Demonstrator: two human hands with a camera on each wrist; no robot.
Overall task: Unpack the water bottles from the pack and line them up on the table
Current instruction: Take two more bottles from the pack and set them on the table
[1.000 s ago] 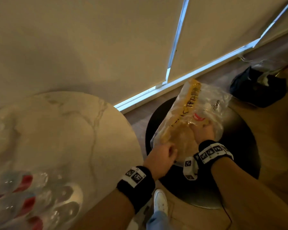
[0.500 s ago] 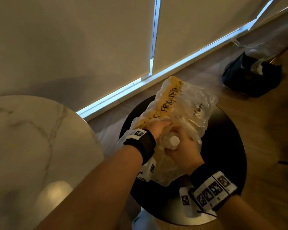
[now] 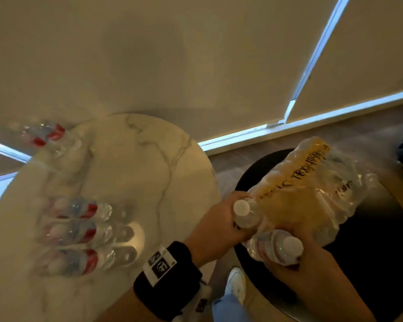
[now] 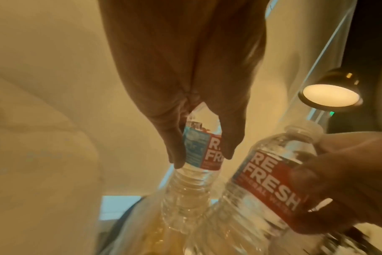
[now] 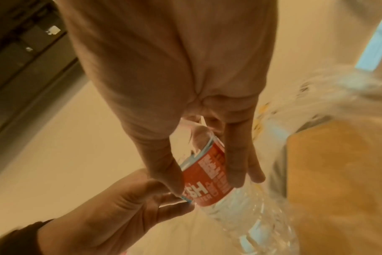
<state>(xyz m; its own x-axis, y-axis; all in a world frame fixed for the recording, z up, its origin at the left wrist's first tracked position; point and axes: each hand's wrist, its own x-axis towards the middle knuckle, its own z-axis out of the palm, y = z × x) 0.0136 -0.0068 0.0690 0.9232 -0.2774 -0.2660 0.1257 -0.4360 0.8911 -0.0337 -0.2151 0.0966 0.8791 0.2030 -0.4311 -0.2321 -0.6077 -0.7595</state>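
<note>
The torn clear plastic pack [image 3: 316, 196] with a yellow strip lies on a black round stool [image 3: 382, 240]. My left hand [image 3: 221, 223] grips a white-capped water bottle [image 3: 244, 214] at the pack's near end. My right hand [image 3: 299, 261] grips a second bottle [image 3: 277, 248] just below it. In the left wrist view my fingers wrap the red-and-blue label of the left bottle [image 4: 200, 151], its base still in the wrap; the right bottle [image 4: 270, 181] is beside it. The right wrist view shows the right bottle [image 5: 207, 176] pinched at its label.
A round marble table [image 3: 130, 163] is on the left. Three bottles [image 3: 77, 233] stand in a row near its left front, and another bottle [image 3: 44, 135] stands at the far left. A white shoe [image 3: 236, 284] shows on the wooden floor between table and stool.
The head view has swung left, bringing the table's bottles into sight. My left hand has come out of the pack gripping a bottle; my right hand has drawn its bottle nearer.
</note>
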